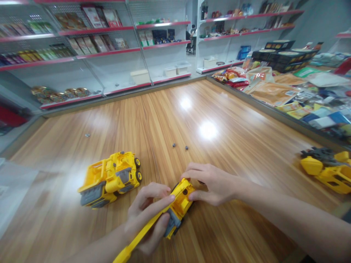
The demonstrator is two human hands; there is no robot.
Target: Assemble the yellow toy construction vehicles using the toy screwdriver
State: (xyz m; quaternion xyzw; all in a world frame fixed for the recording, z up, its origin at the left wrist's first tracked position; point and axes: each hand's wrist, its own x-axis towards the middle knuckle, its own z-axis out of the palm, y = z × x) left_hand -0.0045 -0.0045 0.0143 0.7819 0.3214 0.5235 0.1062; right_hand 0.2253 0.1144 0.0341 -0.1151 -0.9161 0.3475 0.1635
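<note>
A yellow and grey toy construction truck (182, 201) is held between both hands, above the near middle of the table. My left hand (150, 213) closes around its near end, fingers on the side and thumb by the grey part. A long yellow bar (142, 232) runs from the truck under that hand towards the bottom edge; how it joins the truck is hidden. My right hand (208, 184) pinches the far end between thumb and fingers. Left of the hands stands a yellow toy dump truck (109, 179) with grey panels and black wheels.
Two small dark parts (180, 146) lie beyond the hands on the wooden table (153, 117), and a small grey piece (87, 135) lies further left. Another yellow toy vehicle (329, 173) sits at the right edge. Packets (271, 91) crowd the neighbouring surface. Shelves (104, 53) line the back.
</note>
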